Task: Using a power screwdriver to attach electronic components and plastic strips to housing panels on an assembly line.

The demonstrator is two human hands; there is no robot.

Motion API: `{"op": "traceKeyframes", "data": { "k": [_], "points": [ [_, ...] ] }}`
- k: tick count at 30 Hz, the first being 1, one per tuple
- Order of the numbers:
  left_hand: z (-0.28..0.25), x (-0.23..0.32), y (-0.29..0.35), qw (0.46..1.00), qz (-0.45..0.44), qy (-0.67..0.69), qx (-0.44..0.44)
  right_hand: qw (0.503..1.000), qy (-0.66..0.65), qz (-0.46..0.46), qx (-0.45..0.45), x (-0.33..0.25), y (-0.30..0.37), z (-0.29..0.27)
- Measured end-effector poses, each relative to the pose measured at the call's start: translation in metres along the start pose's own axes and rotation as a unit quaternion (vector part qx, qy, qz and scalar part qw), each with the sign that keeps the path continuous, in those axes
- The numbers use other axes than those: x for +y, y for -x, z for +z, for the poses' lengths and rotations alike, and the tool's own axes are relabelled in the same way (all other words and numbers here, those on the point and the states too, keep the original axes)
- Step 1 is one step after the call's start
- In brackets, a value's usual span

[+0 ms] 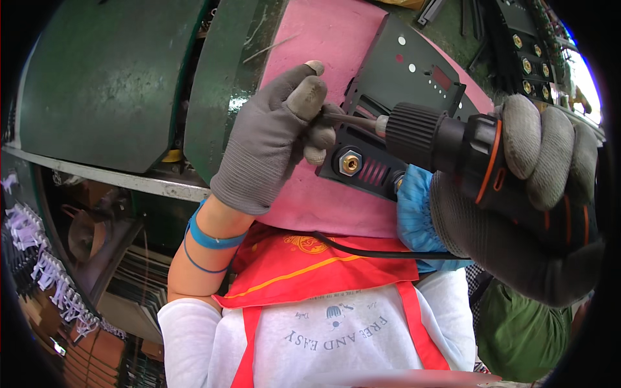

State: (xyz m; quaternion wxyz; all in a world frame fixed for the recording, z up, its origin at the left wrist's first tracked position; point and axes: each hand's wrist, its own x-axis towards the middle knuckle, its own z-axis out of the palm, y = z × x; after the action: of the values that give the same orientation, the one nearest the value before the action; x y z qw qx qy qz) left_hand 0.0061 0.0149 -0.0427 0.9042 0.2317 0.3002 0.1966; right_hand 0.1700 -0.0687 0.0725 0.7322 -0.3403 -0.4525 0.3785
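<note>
The left hand (270,129) pinches the slim grey metal bit (356,120) of the black-and-orange plastic power screwdriver (471,143) the right hand (543,152) grips, seemingly readying it, the next move calling for careful alignment

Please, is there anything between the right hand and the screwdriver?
Only the grey glove that the right hand wears; nothing else visible separates it from the screwdriver. The left hand is at the tip of the bit.

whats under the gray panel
A pink mat shows past the left and upper right edges of the gray panel; whatever lies directly beneath is covered.
</note>
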Motion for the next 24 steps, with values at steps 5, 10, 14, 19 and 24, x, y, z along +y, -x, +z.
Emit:
{"op": "traceKeyframes", "data": {
  "k": [5, 10, 14, 19, 24],
  "points": [
    [0.009, -0.002, 0.004, 0.998, 0.003, -0.027, 0.051, 0.994, -0.009, 0.092, -0.051, -0.004, -0.003, 0.002],
    [0.011, -0.005, 0.0, 0.998, 0.059, -0.031, 0.003, 0.995, -0.009, 0.089, -0.052, -0.005, -0.001, -0.001],
    [0.005, -0.002, 0.0, 0.988, 0.116, -0.084, 0.064, 0.995, 0.057, 0.061, -0.057, -0.008, -0.002, -0.012],
    [0.008, -0.019, 0.007, 0.868, 0.163, -0.469, 0.03, 0.995, 0.094, -0.035, 0.01, 0.006, -0.002, -0.028],
    [0.013, -0.037, 0.005, 0.866, 0.147, -0.475, 0.061, 0.986, 0.151, -0.027, -0.067, 0.007, -0.004, -0.034]
  ]
}}
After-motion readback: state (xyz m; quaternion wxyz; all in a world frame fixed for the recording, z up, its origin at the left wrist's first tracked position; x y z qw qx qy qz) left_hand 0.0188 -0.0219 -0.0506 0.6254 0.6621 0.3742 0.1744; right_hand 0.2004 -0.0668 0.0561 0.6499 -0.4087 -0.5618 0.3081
